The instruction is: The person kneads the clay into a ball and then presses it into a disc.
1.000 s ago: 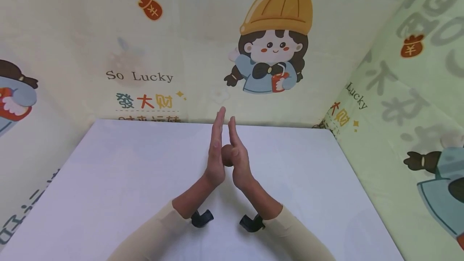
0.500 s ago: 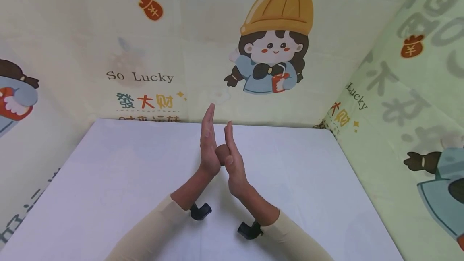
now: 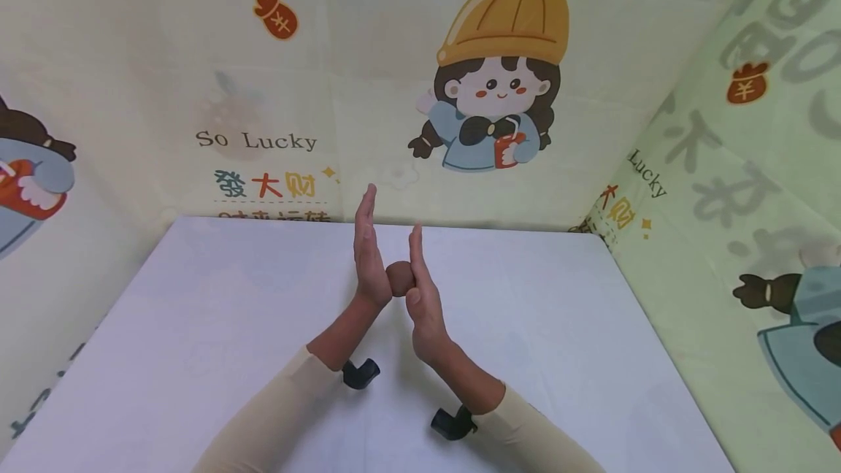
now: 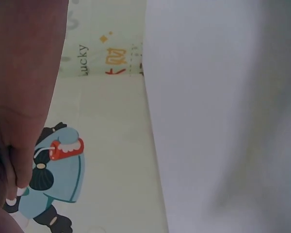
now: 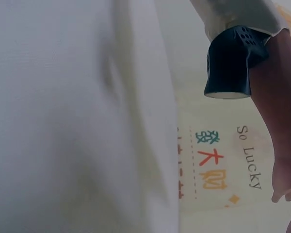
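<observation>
White tabletop [image 3: 230, 327] fills the lower field, walled on three sides by pale printed fabric sheets [image 3: 197, 71] bearing a cartoon girl in an orange hat and the words "So Lucky".

Left hand [image 3: 368, 254]: upright on edge, fingers straight and together, pointing away from the person, palm facing the other hand. Flat palm presses against the left side of a small brown ball of dough-like material [image 3: 399, 277].

Right hand [image 3: 423, 290]: same pose, fingers straight and extended, palm facing left, touching the ball's right side. It sits slightly nearer the person than the left hand. Neither hand curls round the ball.

Ball: sandwiched between the two palms, near their lower parts, held above the tabletop close to its middle.

Beige sleeves [image 3: 276, 422] cover both forearms; a black wrist-mounted camera [image 3: 360, 373] shows under the left wrist, another under the right.

Left wrist view: only the edge of the hand [image 4: 24, 97] against fabric and tabletop; ball not visible. Right wrist view: opposite forearm and its black camera [image 5: 233, 60].
</observation>
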